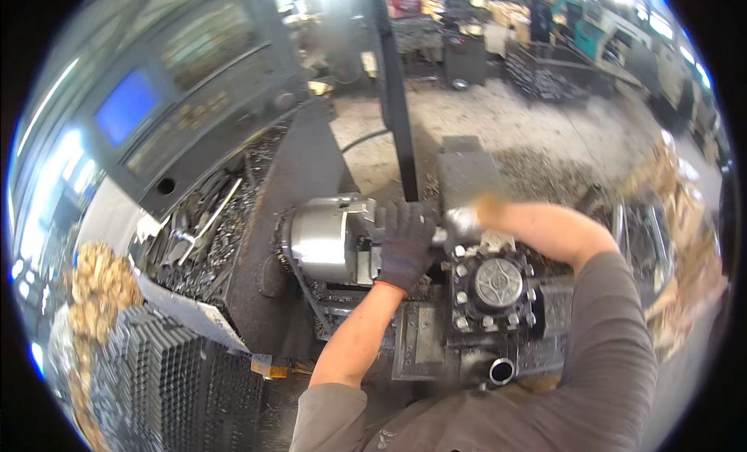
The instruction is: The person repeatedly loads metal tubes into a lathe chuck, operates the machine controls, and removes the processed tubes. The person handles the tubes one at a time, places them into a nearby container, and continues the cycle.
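From the head camera, the left hand [405,246] wears a dark glove and sits near the middle. Its fingers are curled around something at the face of the shiny round chuck [327,240], which lies at nine o'clock from it; what they hold is hidden. The right hand [478,212] is at two o'clock from the glove and looks blurry, so I cannot tell its grip. Below it, at five o'clock, sits the black tool post [498,284] with bolts. A blue screen [126,105] glows at upper left.
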Available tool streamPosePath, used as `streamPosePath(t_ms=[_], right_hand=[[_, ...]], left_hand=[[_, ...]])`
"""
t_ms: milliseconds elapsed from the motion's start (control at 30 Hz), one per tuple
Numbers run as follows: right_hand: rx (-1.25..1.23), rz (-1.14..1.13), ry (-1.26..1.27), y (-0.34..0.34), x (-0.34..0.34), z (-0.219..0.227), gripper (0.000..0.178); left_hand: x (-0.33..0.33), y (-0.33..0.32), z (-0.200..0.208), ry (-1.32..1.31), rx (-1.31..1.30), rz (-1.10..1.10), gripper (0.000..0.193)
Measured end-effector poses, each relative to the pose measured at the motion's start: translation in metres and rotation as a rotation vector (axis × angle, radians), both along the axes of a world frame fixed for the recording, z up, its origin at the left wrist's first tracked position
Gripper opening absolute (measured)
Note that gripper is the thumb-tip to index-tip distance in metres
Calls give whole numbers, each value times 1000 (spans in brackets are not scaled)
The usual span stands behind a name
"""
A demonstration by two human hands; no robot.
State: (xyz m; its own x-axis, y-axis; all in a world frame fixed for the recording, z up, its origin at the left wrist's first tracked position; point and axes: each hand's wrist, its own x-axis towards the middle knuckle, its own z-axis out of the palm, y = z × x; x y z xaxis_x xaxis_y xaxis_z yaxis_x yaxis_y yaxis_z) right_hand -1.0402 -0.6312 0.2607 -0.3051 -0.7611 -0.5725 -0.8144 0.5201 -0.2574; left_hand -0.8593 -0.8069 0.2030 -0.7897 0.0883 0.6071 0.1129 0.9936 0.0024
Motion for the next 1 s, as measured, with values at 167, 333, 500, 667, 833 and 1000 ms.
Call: streamPosePath(t_ms=[167,333,500,667,833,1000], right_hand=[[-360,-251,269,87,15,35,45],[-962,-831,384,239,99,50,50],[-630,-1566,192,417,275,-59,33],[8,-1584,398,465,343,-136,53],[-793,-828,66,302,317,-17,46],[-584,-257,-65,144,280,37,25]], left_hand=[[3,0,-6,-9,-96,55,58],[4,2,-6,-16,-222,126,62],[2,6,1,37,-291,77,53],[9,9,2,13,-342,103,58],[11,12,13,79,-230,0,61],[74,11,18,273,37,-164,52]])
